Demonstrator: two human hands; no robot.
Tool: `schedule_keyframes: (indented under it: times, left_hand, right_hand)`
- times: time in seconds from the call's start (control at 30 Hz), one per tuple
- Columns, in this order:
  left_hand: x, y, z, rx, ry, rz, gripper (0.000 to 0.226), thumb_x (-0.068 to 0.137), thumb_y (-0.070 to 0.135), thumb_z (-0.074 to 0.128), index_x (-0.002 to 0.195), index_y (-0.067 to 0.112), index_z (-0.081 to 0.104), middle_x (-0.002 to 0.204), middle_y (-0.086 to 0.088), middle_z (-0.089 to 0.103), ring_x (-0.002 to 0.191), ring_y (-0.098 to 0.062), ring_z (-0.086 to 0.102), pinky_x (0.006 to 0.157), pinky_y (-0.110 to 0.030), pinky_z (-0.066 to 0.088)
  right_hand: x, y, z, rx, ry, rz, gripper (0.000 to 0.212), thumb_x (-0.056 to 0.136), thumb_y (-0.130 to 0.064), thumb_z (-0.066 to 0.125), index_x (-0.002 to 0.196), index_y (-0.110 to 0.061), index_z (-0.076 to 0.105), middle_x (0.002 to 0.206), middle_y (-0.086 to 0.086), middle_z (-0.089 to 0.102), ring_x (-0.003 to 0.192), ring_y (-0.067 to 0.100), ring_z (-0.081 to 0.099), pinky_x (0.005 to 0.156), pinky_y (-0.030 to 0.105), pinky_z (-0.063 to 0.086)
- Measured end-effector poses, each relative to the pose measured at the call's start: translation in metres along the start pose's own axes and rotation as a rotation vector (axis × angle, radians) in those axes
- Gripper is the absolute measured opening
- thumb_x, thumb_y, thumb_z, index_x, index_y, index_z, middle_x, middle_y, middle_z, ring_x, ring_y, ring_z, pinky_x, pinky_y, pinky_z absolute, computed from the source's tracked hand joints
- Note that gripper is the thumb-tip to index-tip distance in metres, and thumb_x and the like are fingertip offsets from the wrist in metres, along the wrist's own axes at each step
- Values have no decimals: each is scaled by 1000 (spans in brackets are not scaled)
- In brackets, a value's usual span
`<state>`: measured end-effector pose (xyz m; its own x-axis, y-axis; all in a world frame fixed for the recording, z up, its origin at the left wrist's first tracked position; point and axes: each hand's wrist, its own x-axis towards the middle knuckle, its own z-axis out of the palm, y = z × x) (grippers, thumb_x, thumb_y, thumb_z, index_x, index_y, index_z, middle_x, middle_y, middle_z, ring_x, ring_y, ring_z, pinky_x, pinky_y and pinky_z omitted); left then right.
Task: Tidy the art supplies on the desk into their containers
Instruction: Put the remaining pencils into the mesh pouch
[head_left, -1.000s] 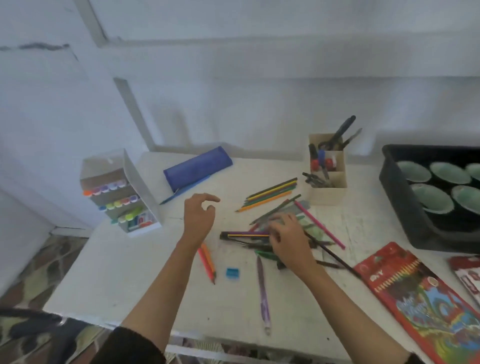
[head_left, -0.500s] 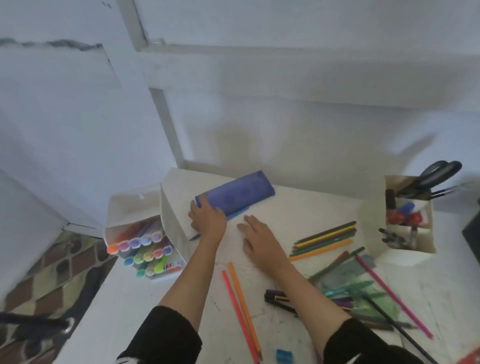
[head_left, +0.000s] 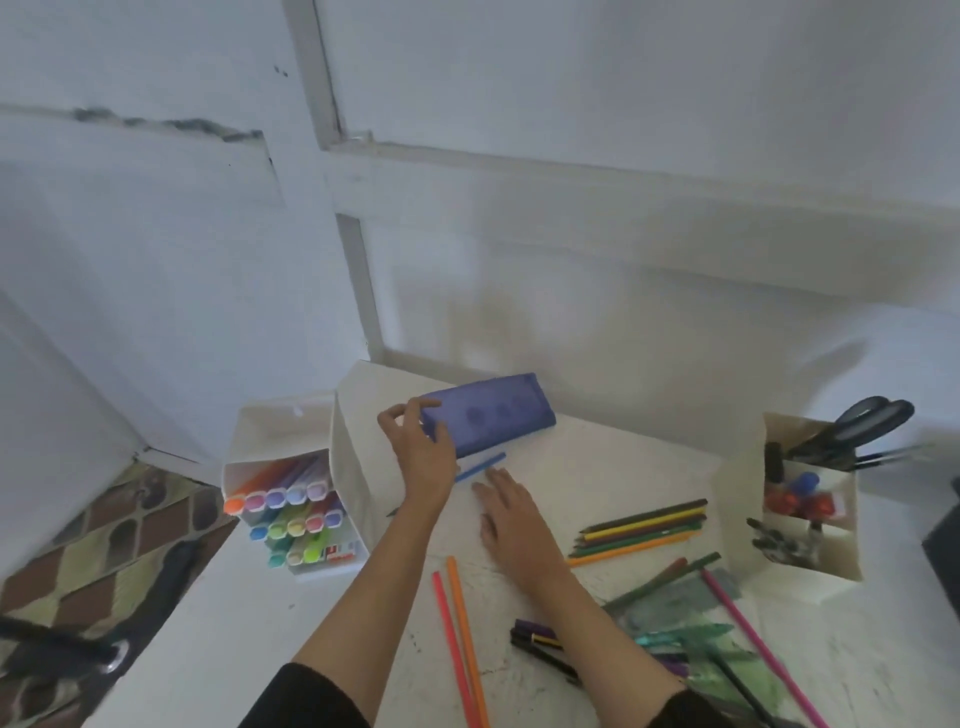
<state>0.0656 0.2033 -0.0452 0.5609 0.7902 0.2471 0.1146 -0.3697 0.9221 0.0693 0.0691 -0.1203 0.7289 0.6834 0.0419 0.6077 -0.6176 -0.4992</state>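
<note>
A blue pencil case (head_left: 491, 413) is tipped up on its long edge at the back of the white desk (head_left: 270, 613). My left hand (head_left: 423, 452) grips its left end, thumb on the near face. Right below the case lies a blue pencil (head_left: 480, 466). My right hand (head_left: 511, 514) rests flat on the desk with its fingertips next to that pencil. A bunch of coloured pencils (head_left: 641, 532) lies to the right. Two orange-red pencils (head_left: 460, 644) lie near my left forearm. More pens and pencils (head_left: 691, 644) are piled at the lower right.
A white marker rack (head_left: 298, 499) full of coloured markers stands at the desk's left edge. A white holder (head_left: 810, 509) with scissors (head_left: 857, 426) and pens stands at the right. The wall runs close behind the desk. Tiled floor shows at the lower left.
My left hand has taken hold of the pencil case and tipped it up, uncovering the blue pencil. My right hand left the pencil pile and now lies flat near the case.
</note>
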Motion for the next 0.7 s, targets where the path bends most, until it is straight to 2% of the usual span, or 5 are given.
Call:
schedule_keyframes:
  times: [0.17, 0.27, 0.4, 0.5, 0.7]
  left_hand:
    - [-9, 40, -9, -101, 76, 122, 33, 90, -2, 52, 80, 30, 52, 108, 7, 34, 81, -12, 52, 65, -50, 53]
    - [-8, 70, -20, -145, 110, 156, 43, 88, -3, 53, 77, 39, 48, 105, 18, 35, 89, -22, 54, 69, -51, 53]
    - [-8, 132, -36, -315, 143, 116, 33, 88, -2, 54, 77, 29, 52, 104, 12, 38, 95, -27, 55, 73, -39, 55]
    - [-6, 177, -40, -430, 113, 41, 22, 89, -2, 54, 76, 16, 53, 107, -7, 45, 77, -13, 53, 46, -10, 44]
    - [13, 256, -56, -515, -95, 116, 23, 94, 9, 49, 79, 24, 58, 123, -10, 46, 89, -22, 58, 56, -22, 48]
  right_hand:
    - [-6, -10, -23, 93, 6, 21, 46, 99, -21, 36, 143, -12, 30, 149, 5, 31, 136, 23, 33, 106, 20, 23]
    - [-15, -24, -58, 209, 440, -25, 26, 86, -20, 58, 103, -21, 39, 104, -3, 41, 92, 21, 52, 73, 18, 38]
    - [-6, -38, -138, -43, 836, -130, 62, 63, -31, 82, 109, -17, 42, 114, 2, 42, 103, 22, 43, 79, 35, 41]
    - [11, -54, -198, -222, 854, -254, 78, 59, -49, 76, 124, -23, 42, 127, 3, 48, 116, 20, 41, 93, 40, 29]
    - [26, -81, -300, -398, 1048, -576, 21, 81, -16, 50, 95, -19, 65, 89, -4, 67, 80, 21, 64, 85, 34, 33]
